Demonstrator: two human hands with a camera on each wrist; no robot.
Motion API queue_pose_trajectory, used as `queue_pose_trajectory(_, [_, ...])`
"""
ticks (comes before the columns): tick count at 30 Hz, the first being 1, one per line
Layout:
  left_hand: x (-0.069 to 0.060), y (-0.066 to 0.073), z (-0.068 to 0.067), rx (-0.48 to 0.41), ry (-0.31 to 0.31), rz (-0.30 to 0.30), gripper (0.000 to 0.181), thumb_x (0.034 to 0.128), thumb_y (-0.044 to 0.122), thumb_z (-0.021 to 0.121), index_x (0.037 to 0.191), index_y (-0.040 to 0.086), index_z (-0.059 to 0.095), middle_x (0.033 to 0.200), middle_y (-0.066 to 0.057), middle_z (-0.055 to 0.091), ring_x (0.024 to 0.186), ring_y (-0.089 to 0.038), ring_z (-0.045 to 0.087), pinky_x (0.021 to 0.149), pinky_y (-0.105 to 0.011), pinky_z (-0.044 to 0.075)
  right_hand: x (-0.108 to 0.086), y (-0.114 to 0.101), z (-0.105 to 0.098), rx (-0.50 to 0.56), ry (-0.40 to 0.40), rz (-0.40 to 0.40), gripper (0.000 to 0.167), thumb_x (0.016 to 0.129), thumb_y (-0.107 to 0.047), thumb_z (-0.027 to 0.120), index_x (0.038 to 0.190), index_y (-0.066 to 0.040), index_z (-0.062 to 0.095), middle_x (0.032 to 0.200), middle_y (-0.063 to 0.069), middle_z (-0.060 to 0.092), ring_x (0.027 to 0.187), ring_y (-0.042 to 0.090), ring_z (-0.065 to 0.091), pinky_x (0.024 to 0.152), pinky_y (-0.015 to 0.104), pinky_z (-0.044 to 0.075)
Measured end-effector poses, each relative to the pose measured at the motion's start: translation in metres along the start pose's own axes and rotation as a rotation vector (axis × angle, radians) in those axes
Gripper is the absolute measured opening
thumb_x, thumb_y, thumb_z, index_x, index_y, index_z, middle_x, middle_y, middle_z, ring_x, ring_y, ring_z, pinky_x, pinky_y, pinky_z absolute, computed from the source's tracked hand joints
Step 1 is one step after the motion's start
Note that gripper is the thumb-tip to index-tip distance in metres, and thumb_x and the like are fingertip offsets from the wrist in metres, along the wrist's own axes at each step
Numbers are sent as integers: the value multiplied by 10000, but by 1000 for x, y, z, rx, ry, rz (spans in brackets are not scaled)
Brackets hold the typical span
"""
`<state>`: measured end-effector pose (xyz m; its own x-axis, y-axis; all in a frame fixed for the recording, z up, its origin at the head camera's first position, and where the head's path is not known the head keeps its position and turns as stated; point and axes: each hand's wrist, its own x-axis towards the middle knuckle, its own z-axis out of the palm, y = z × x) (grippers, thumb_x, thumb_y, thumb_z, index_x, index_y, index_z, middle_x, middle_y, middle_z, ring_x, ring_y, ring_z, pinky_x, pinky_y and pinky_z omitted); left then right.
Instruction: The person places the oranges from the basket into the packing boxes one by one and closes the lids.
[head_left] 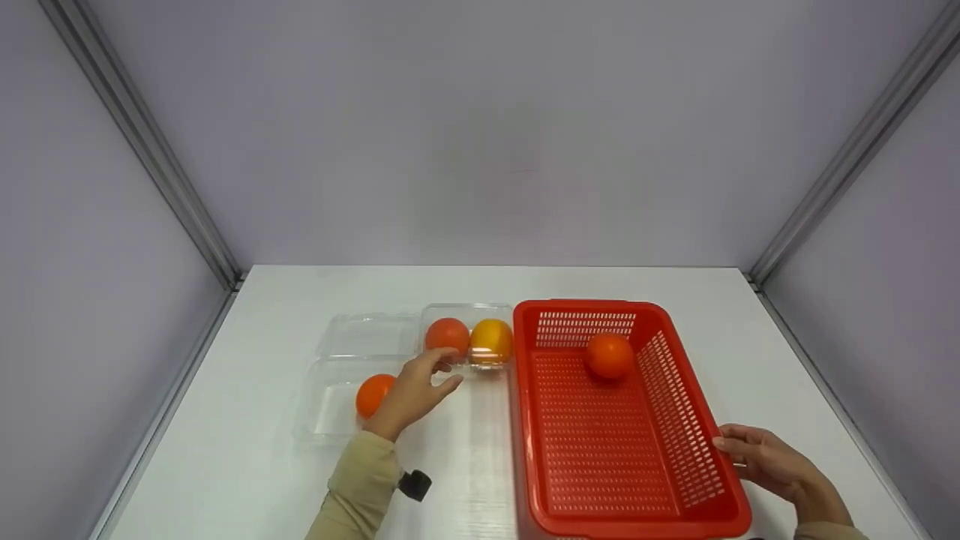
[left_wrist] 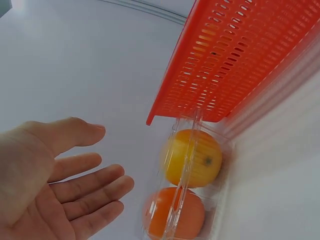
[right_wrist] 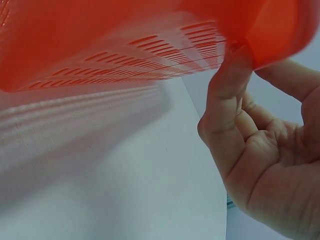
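Observation:
My left hand (head_left: pixel 412 394) hovers with loosely bent fingers and nothing in its grasp, just in front of a clear plastic box (head_left: pixel 465 309). Inside that box sit a reddish-orange fruit (head_left: pixel 447 335) and a yellow-orange fruit (head_left: pixel 491 341), also visible side by side in the left wrist view. Partly hidden behind the left hand, an orange (head_left: pixel 373 395) lies in another clear container (head_left: pixel 330 412). On the right, my right hand (head_left: pixel 772 461) pinches the side rim of a red perforated basket (head_left: pixel 529 450). One orange (head_left: pixel 609 355) rests near the basket's far end.
A further clear plastic section (head_left: pixel 371 336) lies left of the two-fruit box. The basket stands close against the box's right side. Everything is on a white table (head_left: pixel 262 480) with pale walls at the back and both sides.

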<state>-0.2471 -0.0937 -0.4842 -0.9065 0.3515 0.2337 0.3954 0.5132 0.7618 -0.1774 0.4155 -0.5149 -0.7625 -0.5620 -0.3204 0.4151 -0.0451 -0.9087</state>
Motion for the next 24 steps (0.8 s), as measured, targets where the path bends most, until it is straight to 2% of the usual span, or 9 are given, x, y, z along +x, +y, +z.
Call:
queue_pose_trajectory(5, [3, 4, 1, -14, -7, -6, 366, 862, 142, 626, 1179, -19, 539, 1082, -91, 599, 990, -274, 557, 912, -408, 450, 0, 0, 0, 0, -10, -4, 281, 987, -63, 312, 1154, -42, 537, 1084, 54, 613, 1012, 220, 596, 883, 403, 476])
queue_pose_trajectory(13, [7, 9, 3, -43, -11, 1, 378, 863, 147, 621, 1186, -29, 537, 1089, -113, 595, 1007, -283, 559, 912, -437, 446, 1, -1, 1, -6, -1, -2, 282, 987, -64, 316, 1162, -36, 535, 1082, 58, 615, 1008, 223, 599, 876, 404, 479])
queue_pose_trajectory(24, [12, 14, 11, -58, -19, 48, 371, 854, 91, 623, 1185, -50, 530, 1082, -165, 593, 995, -312, 570, 906, -434, 451, 1, 0, 0, -9, -7, -4, 283, 987, -61, 316, 1168, -34, 531, 1080, 58, 618, 1007, 228, 602, 883, 408, 476])
